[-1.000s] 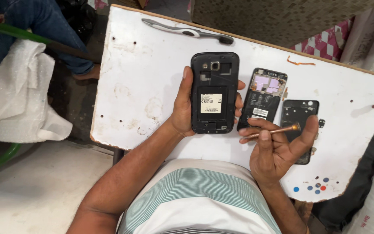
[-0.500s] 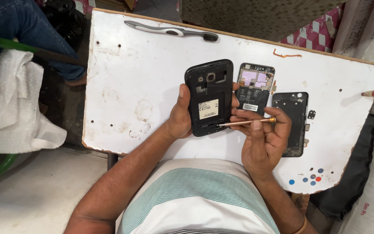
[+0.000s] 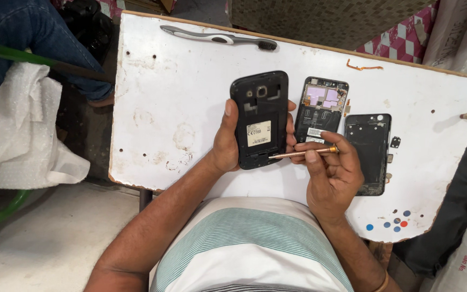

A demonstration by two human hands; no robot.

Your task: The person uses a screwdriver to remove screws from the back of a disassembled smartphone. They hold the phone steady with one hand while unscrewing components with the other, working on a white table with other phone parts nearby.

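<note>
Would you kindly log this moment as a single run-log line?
left hand: holds black phone, back open | right hand: holds screwdriver, tip at phone's lower edge | white table: two more phone parts

Single head view, looking steeply down at white table (image 3: pixel 190 108) from close above, own torso at bottom edge.

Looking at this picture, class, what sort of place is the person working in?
Probably a small phone repair bench. The left hand holds an opened black phone, the right hand holds a thin copper-coloured tool, and a stripped phone body and a black back cover lie on the worn white table.
</note>
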